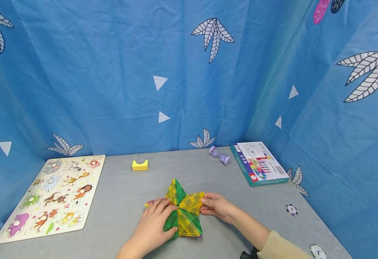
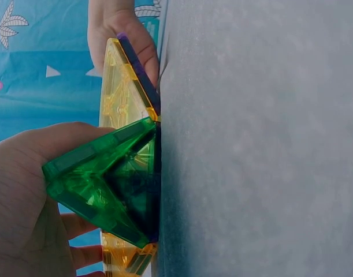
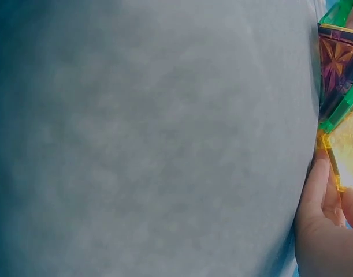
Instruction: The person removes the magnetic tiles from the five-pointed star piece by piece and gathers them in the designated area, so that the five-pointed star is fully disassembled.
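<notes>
A star built of see-through yellow and green magnetic tiles (image 1: 189,223) lies on the grey table, its points raised in ridges. My left hand (image 1: 154,225) is over the star's left side, holding it with the thumb by the lower green point and the fingers across the left point, which they partly hide. In the left wrist view, a green point (image 2: 86,190) sits between thumb and fingers. My right hand (image 1: 217,207) pinches the tip of the yellow right point between thumb and fingers. Purple and orange tiles (image 3: 336,60) show low on the star in the right wrist view.
On the left lies a wooden animal puzzle board (image 1: 60,194). Toward the back are a yellow arched block (image 1: 140,166), a purple sand timer (image 1: 219,155) and a boxed set (image 1: 260,163). Two round chips (image 1: 291,209) lie near the right edge. Blue curtains (image 1: 127,90) enclose the table.
</notes>
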Available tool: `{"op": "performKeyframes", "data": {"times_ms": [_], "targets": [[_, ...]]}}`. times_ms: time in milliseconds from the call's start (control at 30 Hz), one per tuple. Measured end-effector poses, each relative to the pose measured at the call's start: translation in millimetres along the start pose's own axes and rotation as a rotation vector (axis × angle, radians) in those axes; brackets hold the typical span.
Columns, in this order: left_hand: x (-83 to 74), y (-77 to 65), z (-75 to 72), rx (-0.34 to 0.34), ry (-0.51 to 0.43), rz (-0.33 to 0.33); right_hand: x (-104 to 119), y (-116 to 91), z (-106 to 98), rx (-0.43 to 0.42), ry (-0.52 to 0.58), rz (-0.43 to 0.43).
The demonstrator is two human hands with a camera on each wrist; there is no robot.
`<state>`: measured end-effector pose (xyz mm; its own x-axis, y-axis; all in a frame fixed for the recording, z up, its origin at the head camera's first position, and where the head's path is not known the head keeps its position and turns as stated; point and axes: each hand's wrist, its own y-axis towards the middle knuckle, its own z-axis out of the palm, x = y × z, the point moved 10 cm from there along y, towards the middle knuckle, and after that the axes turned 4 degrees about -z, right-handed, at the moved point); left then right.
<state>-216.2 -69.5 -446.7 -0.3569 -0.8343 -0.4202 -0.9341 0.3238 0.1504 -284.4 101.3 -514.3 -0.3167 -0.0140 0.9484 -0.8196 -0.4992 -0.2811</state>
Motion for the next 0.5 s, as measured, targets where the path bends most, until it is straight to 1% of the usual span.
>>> {"op": "performKeyframes", "data": {"times_ms": [500], "targets": [[0.1,0.4,0.6,-0.002,0.008,0.001,-0.9,0.4,-0.9,-0.015,0.002,-0.004]]}}
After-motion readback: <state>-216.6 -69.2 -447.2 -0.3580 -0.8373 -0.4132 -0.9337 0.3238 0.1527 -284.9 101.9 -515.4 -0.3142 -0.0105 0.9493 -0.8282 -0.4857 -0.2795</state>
